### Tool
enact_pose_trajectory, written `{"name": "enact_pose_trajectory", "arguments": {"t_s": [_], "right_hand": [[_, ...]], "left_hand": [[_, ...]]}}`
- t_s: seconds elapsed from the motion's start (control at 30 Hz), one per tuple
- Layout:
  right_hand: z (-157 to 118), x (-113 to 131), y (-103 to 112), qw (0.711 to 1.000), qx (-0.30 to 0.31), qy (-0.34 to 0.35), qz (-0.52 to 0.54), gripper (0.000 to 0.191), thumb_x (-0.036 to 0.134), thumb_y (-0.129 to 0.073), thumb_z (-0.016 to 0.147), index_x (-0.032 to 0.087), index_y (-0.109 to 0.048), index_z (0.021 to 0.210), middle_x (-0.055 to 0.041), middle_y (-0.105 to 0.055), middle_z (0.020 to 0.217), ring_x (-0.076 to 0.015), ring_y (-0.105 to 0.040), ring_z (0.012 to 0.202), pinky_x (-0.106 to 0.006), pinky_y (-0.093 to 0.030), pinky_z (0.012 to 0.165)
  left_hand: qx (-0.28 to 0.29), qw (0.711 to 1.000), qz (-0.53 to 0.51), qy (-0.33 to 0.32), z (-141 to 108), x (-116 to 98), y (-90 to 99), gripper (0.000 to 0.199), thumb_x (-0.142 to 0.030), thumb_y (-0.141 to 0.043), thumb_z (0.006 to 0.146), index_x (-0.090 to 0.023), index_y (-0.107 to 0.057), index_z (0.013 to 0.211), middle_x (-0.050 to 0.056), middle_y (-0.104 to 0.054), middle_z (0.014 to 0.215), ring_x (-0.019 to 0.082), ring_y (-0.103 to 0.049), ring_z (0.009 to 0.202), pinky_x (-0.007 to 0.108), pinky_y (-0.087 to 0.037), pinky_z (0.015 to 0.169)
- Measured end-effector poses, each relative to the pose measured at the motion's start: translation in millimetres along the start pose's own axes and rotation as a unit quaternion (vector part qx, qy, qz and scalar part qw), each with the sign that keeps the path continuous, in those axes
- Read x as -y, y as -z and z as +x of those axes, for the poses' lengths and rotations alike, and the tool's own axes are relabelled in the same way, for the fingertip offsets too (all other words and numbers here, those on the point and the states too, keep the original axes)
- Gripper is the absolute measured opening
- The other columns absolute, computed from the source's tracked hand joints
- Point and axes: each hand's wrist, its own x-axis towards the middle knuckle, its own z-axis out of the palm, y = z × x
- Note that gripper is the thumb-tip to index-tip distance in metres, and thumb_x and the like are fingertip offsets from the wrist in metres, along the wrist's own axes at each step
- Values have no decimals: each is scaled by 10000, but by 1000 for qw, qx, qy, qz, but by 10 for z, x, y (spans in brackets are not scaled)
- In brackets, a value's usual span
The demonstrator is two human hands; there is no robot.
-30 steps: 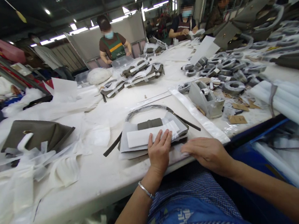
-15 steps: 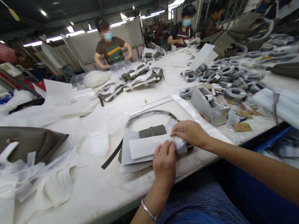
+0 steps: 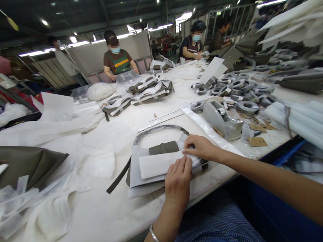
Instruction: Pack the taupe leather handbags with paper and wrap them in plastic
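Left hand lies open on the strip, right hand pinched shut, can't tell on what; uneven pressure could skew it.

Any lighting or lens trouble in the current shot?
Head view: the ceiling lights burn out against a dark roof; the wide lens stretches things near the frame's edges; the white wrapping at lower left looks soft, while both hands read fairly clearly.
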Motion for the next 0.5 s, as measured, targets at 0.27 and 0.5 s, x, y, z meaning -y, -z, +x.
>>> {"name": "enact_pose_trajectory", "arguments": {"t_s": [0.27,0.5], "right_hand": [[-228,-183,478,989,-137,-12,-46,142,272,-567,909,197,-665,981,-69,-696,1000,-193,-648,926,-336,-512,882],[-253,-950,1493,950,-178,-251,-57,165,287,-628,858,133,-684,846,-112,-717,830,-248,-670,857,-400,-522,872]], "left_hand": [[-2,1000,17,-2,-4,29,-22,433,-45,-524,881,-170,-550,1295,56,-643,1282,208,-619,1138,345,-525,937],[-50,998,12,-29,-71,125,-141,462,-62,-477,882,-187,-525,1324,40,-639,1293,208,-625,1130,350,-530,934]]}}
